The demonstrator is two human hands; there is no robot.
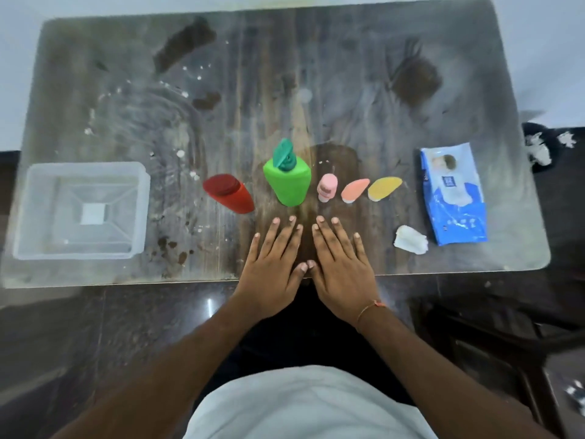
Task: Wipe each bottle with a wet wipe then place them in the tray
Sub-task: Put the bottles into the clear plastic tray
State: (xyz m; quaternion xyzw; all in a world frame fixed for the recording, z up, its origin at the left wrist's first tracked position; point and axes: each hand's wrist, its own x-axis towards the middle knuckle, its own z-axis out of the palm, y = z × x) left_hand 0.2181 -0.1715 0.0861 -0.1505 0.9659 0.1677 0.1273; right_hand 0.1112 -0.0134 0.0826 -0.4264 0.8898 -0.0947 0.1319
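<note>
Five bottles stand in a row mid-surface: a red bottle (228, 193), a bright green bottle (287, 182) with a darker green flip cap, a small pink bottle (327, 187), a peach bottle (355, 190) and a yellow bottle (384, 188). No label on them is legible. The clear plastic tray (80, 210) sits to their left. To their right lie a blue wet wipe pack (453, 193), its print too blurred to read, and a crumpled wipe (410, 239). The left hand (273, 267) and right hand (340, 267) rest flat on the surface (285, 74), fingers straight, thumbs touching.
</note>
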